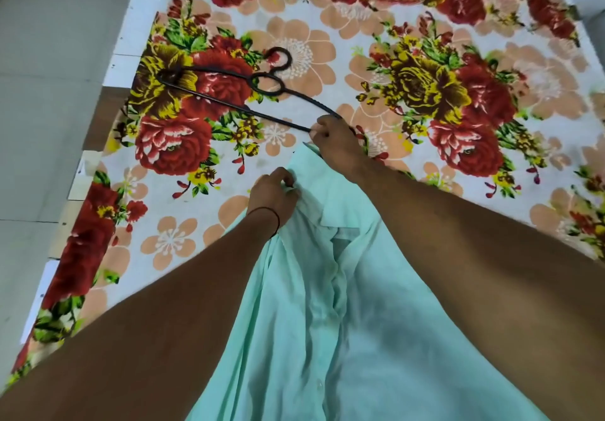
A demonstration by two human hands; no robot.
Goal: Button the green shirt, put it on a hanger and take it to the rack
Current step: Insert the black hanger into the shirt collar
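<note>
Mint-green collared cotton shirt [327, 306] lies front up on a flowered blanket [409, 70] of red roses and peach blossoms, its collar pointing away from the person. Its front edges meet down the middle, but the buttons are too faint to tell which are fastened. Its hem runs off the bottom of the frame, and both forearms hide its sides and sleeves.

The left hand [273, 196], a thin red thread [266, 211] round its wrist, grips bunched fabric at the shirt's left shoulder, just beside the collar, with its fingers curled into the cloth. The right hand [334, 139] reaches past the collar and pinches the near end of a black wire hanger [235, 103], which lies flat on the blanket just beyond the shirt. That end of the hanger is hidden under the fingers, so whether it has entered the neck opening cannot be told. The hanger's hook curls away at the far side.

Along the left, the white edge of the bench [144, 27] shows beside a pale floor [49, 109].
</note>
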